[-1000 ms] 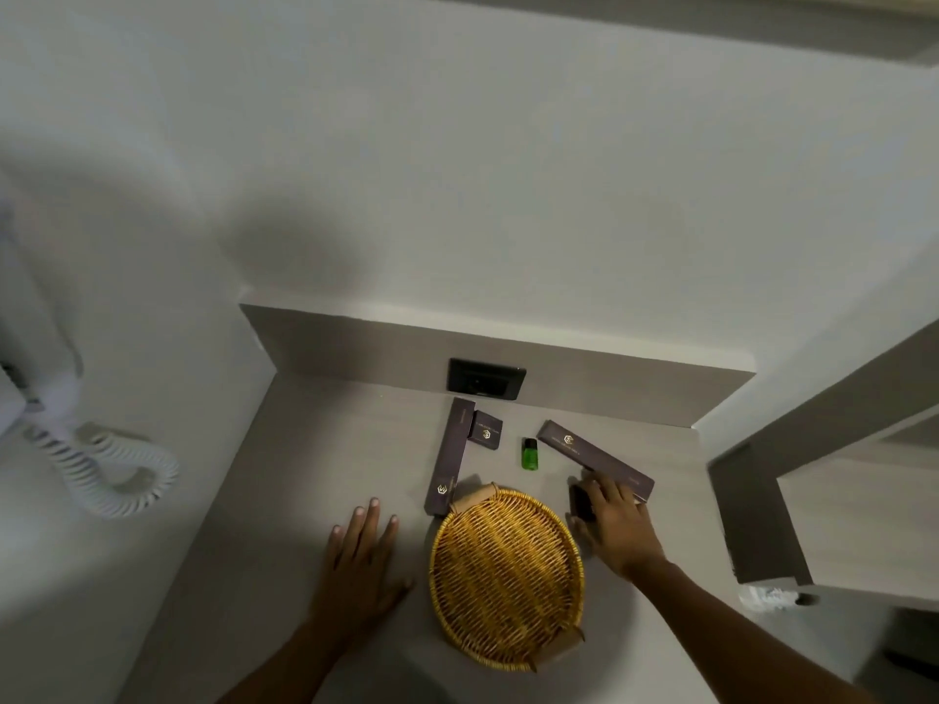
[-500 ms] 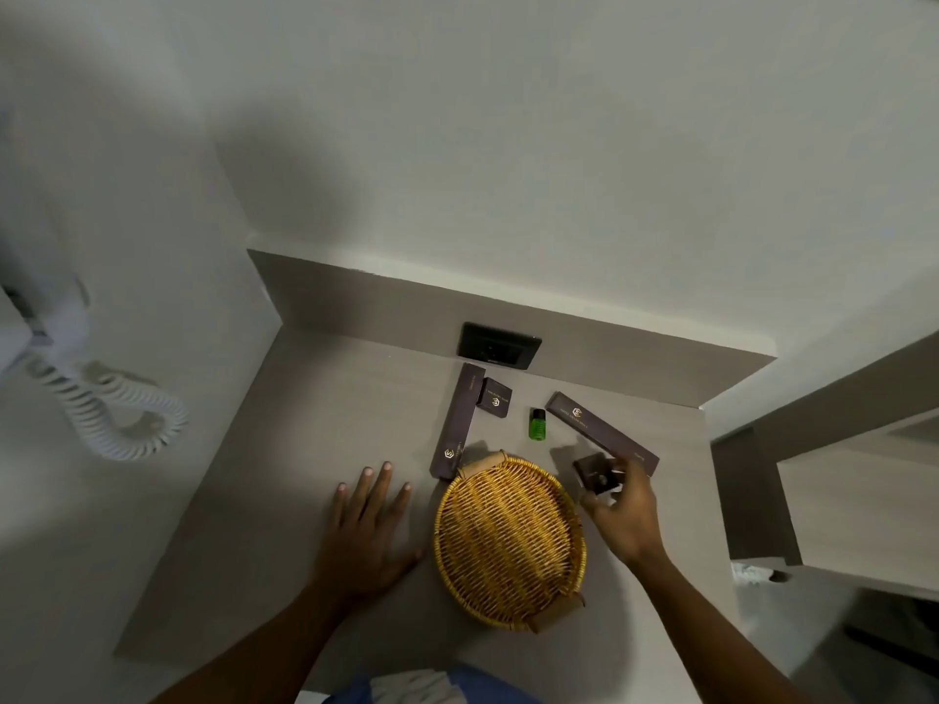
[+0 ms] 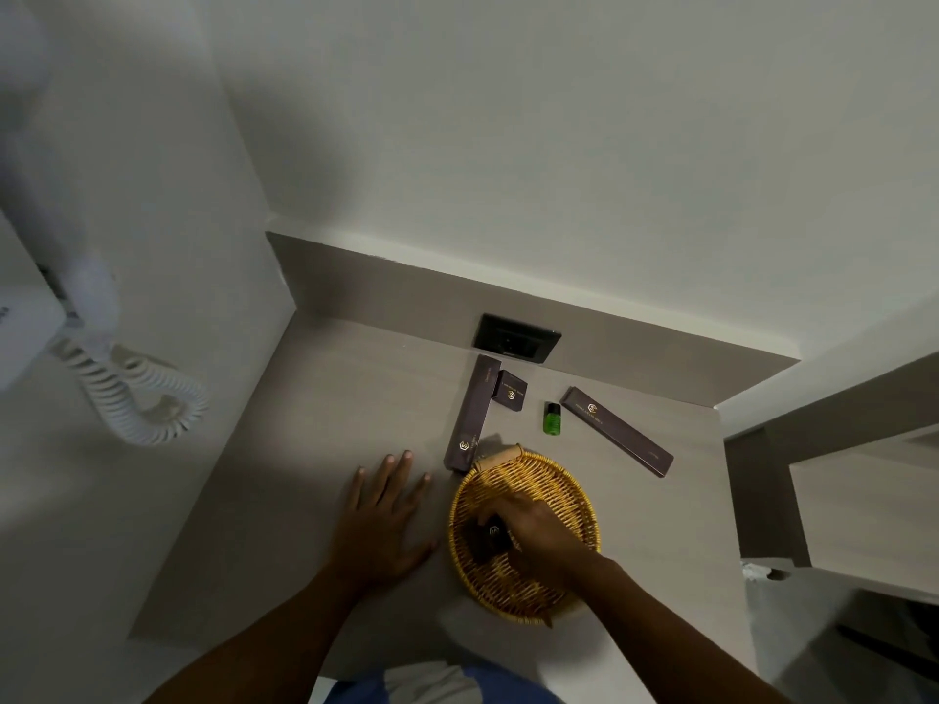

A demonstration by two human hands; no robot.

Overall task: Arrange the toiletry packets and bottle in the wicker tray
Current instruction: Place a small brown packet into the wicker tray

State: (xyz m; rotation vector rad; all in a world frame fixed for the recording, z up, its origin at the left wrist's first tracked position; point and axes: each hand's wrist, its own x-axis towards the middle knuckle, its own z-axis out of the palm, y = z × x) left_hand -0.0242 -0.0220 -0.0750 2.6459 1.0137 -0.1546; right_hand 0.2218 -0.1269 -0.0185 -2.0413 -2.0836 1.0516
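Wicker tray [image 3: 569, 480]: on the counter [image 3: 325, 449], nearest the person.
Small packet [image 3: 489, 538]: in the tray.
Bottle [image 3: 552, 418]: behind the tray, between two long packets [image 3: 470, 414] [image 3: 616, 431].

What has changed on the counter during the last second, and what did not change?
The right hand picked up the small dark square packet beside the round wicker tray and carried it leftward into the tray, still gripping it. The left hand stays flat on the counter; the other packets and green bottle did not move.
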